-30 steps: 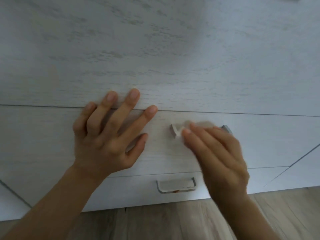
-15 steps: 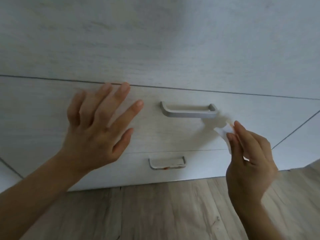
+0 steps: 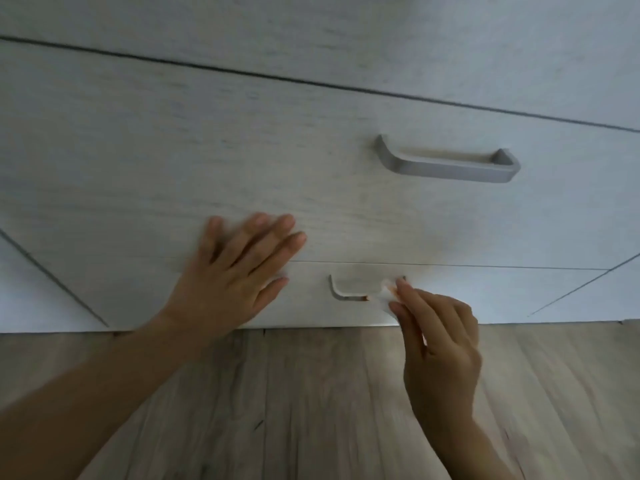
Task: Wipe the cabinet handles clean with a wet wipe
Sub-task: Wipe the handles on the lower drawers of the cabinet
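A pale wood-grain cabinet [image 3: 242,150] fills the upper view, with stacked drawers. A grey bar handle [image 3: 446,164] sits bare on the middle drawer. The bottom drawer's smaller handle [image 3: 343,292] shows a reddish smear near its lower edge. My right hand [image 3: 440,341] pinches a folded white wet wipe [image 3: 386,292] and presses it against the right end of that lower handle, hiding that end. My left hand [image 3: 239,275] lies flat with fingers spread on the drawer fronts, left of the lower handle.
Grey-brown wood plank floor [image 3: 311,410] runs below the cabinet's bottom edge. Diagonal panel seams show at the far left [image 3: 52,278] and far right [image 3: 585,289] of the cabinet.
My right hand left the middle handle and brought the wipe down to the bottom handle. My left hand slid lower on the drawer fronts. The view tilted downward.
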